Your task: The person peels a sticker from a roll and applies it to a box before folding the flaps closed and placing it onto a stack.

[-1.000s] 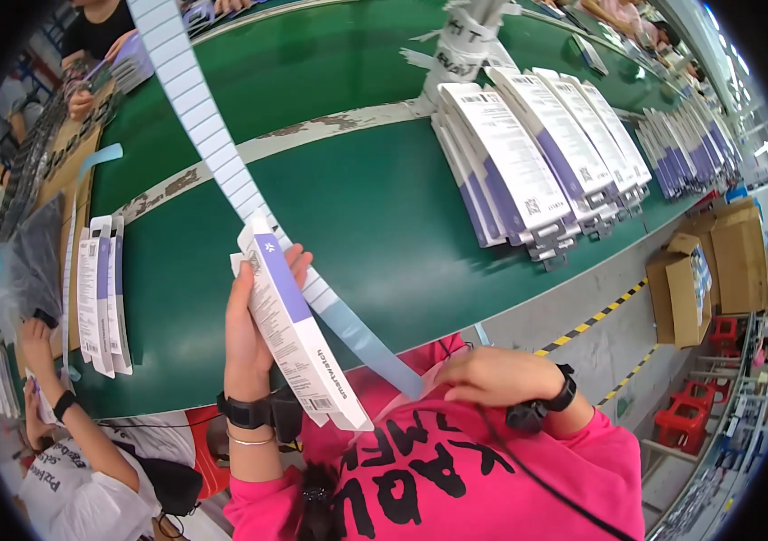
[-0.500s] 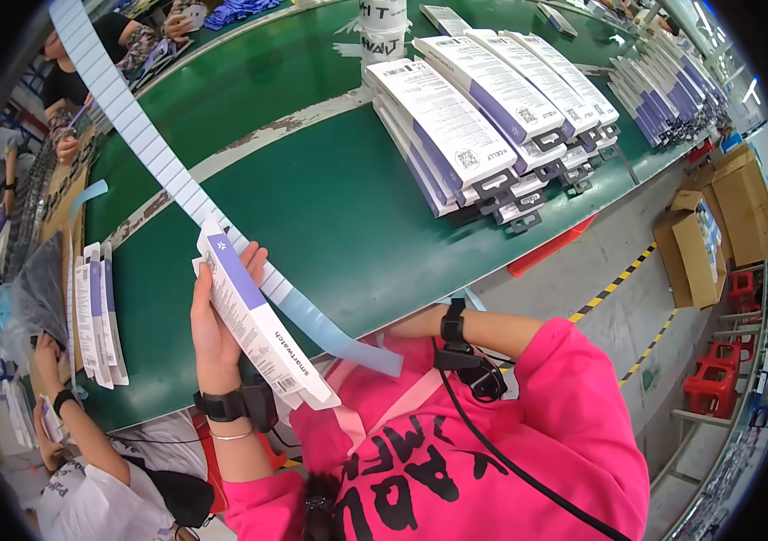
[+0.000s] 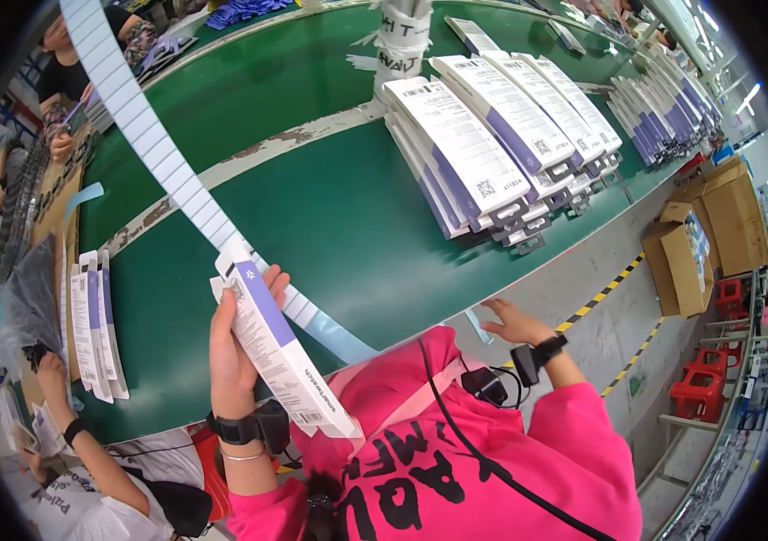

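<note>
My left hand is closed around a slim white carton with a purple band, held tilted above the near table edge. The carton's upper end flaps stand up, apparently unfolded. Behind it runs a long light-blue backing strip with white labels, from the far left down to the table's near edge. The lower stretch of this strip is bare. My right hand is off the table edge to the right, fingers apart, with nothing seen in it. Close to its fingertips hangs a short light-blue strip piece; contact cannot be made out.
Stacked white and purple cartons with black hang tabs lie on the green table. More cartons stand at the far right and left. A taped post rises behind. Co-workers sit left. Open cardboard boxes and red stools are right.
My right hand has swung out from beside my chest to the right, past the table edge, its fingers now visible. The left hand still holds the carton, slightly lower and farther right in view.
</note>
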A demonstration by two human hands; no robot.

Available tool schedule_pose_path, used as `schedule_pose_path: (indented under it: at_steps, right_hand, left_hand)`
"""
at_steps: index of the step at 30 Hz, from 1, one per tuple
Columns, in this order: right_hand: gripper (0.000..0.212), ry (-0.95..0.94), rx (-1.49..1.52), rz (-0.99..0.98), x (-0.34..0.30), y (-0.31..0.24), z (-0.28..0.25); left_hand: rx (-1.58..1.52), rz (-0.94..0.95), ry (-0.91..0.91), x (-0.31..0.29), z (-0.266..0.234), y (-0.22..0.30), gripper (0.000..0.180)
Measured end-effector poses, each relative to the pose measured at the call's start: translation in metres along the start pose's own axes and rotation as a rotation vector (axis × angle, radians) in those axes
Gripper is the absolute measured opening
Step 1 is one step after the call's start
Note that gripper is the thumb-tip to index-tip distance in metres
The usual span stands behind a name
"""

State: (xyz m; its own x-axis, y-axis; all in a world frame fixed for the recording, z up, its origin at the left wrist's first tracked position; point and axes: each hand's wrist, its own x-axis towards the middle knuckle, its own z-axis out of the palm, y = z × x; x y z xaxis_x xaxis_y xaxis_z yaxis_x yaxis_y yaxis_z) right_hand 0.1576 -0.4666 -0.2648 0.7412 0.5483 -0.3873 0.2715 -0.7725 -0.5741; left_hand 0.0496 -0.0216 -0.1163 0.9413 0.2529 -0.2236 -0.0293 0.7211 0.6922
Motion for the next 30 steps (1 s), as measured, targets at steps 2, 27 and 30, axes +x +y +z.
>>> schedule_pose_path:
  at_steps: [2,27,30]
  right_hand:
    - [0.043,-0.195,-0.064,0.065,-0.020,-0.052,-0.059]
    - [0.031,0.280,-0.602,-1.277,0.033,-0.316,-0.101]
    - [0.030,0.222,-0.593,-1.276,0.051,-0.317,-0.091]
  left_hand:
    - [0.020,0.008,0.001,-0.006,-0.001,0.004,0.056]
    - [-0.047,0.051,-0.066,-0.008,-0.008,-0.003,0.065]
    - [-0.062,0.063,-0.041,-0.010,-0.009,-0.002,0.067]
